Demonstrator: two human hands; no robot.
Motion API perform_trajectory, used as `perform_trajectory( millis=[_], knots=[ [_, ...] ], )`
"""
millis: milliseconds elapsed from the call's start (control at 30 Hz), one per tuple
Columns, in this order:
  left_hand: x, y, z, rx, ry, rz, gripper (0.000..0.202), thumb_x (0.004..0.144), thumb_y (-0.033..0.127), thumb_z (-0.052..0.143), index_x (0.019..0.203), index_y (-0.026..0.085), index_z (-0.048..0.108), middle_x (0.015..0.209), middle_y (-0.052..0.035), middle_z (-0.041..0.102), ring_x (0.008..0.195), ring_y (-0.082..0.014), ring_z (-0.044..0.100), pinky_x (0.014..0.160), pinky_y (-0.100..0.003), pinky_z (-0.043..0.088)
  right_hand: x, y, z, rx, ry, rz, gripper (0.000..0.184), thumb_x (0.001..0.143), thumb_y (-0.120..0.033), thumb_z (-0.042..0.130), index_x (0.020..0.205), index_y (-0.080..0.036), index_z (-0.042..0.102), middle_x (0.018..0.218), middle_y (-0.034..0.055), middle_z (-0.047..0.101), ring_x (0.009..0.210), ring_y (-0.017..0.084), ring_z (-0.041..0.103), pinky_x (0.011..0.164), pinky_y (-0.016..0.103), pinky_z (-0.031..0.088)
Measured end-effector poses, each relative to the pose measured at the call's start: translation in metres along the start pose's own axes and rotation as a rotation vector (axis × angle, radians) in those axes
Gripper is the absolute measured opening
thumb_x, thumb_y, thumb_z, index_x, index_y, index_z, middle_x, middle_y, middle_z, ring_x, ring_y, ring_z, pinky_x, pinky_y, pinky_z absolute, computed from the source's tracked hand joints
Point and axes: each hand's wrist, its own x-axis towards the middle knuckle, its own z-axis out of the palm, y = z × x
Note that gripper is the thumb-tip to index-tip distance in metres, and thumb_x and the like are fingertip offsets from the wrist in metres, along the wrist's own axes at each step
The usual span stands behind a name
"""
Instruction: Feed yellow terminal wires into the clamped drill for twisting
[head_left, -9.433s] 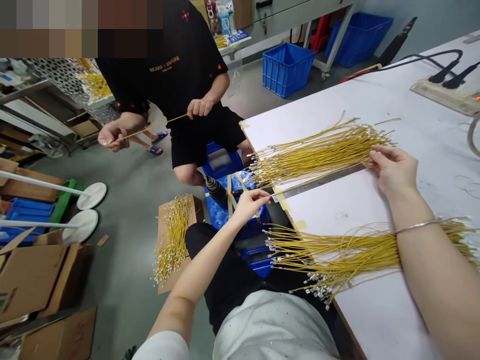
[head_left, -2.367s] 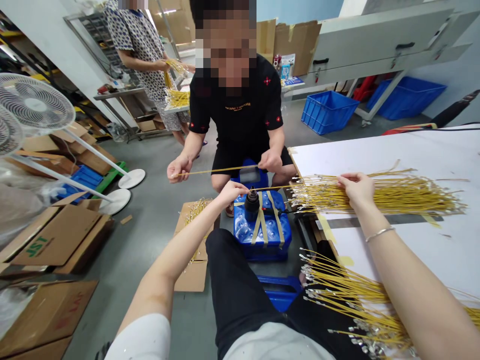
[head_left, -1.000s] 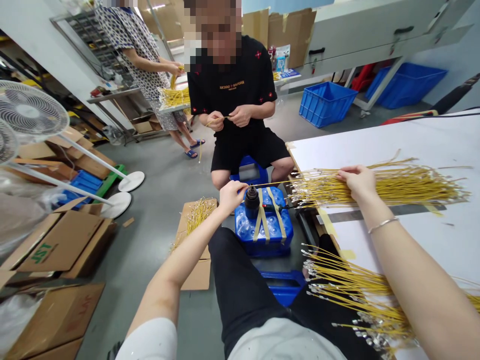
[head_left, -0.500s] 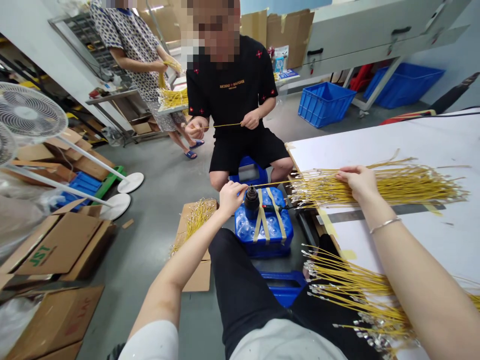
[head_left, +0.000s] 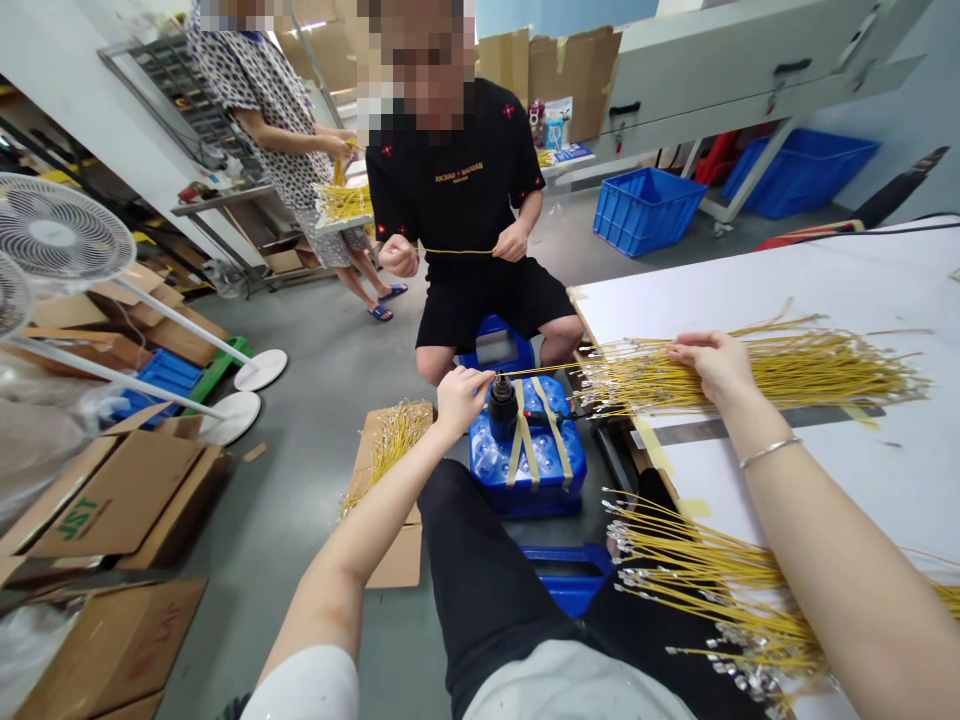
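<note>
My left hand (head_left: 461, 402) pinches one end of a thin yellow wire (head_left: 540, 371), just over the black drill chuck (head_left: 503, 405). The wire runs taut to the right, toward my right hand (head_left: 716, 366), whose fingers are closed on it above a bundle of yellow wires (head_left: 817, 368) with metal terminals. That bundle lies on the white table (head_left: 772, 285). The chuck points up from a blue stool (head_left: 555, 470), where strips of tape hold the drill. Nearer me, a second wire bundle (head_left: 697, 550) overhangs the table's edge.
Opposite sits a co-worker (head_left: 465, 180) stretching another yellow wire between both hands. More wires (head_left: 397, 440) lie on cardboard on the floor. Cardboard boxes (head_left: 112, 490) and white fans (head_left: 60, 230) stand left. A blue crate (head_left: 649, 210) is behind the table. Another person (head_left: 262, 120) handles wires at the back.
My hands keep nearly the same place and grip on the wire. The seated co-worker's hands have shifted slightly, and the view has tilted a little.
</note>
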Motion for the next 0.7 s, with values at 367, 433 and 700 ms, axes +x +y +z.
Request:
perform_trajectory(
  millis=[367, 433, 700],
  knots=[
    [-0.0013, 0.0014, -0.0001, -0.044, 0.019, -0.053, 0.025, 0.097, 0.029, 0.056, 0.104, 0.025, 0.079, 0.096, -0.0049, 0.077, 0.084, -0.0199, 0.061, 0.078, -0.031, 0.044, -0.0008, -0.0010, 0.0002, 0.036, 0.001, 0.009, 0.023, 0.070, 0.012, 0.061, 0.076, -0.010, 0.060, 0.076, 0.0056, 0.064, 0.072, 0.010, 0.067, 0.072, 0.013, 0.057],
    [-0.0016, 0.0019, -0.0002, -0.055, 0.030, -0.062, 0.023, 0.096, 0.029, 0.058, 0.104, 0.025, 0.079, 0.097, -0.0043, 0.078, 0.085, -0.0198, 0.062, 0.078, -0.030, 0.045, -0.0013, -0.0012, 0.0000, 0.042, 0.005, 0.009, 0.023, 0.071, 0.012, 0.060, 0.075, -0.010, 0.060, 0.077, 0.0060, 0.064, 0.072, 0.010, 0.067, 0.073, 0.014, 0.058],
    [0.0002, 0.0044, 0.0005, -0.087, 0.118, -0.083, 0.016, 0.091, 0.026, 0.065, 0.096, 0.026, 0.080, 0.093, -0.0024, 0.078, 0.086, -0.0182, 0.070, 0.078, -0.028, 0.051, 0.0015, 0.0010, -0.0005, 0.047, -0.011, 0.009, 0.024, 0.065, 0.009, 0.064, 0.075, -0.012, 0.060, 0.076, 0.0044, 0.065, 0.071, 0.010, 0.066, 0.071, 0.017, 0.057]
  ],
)
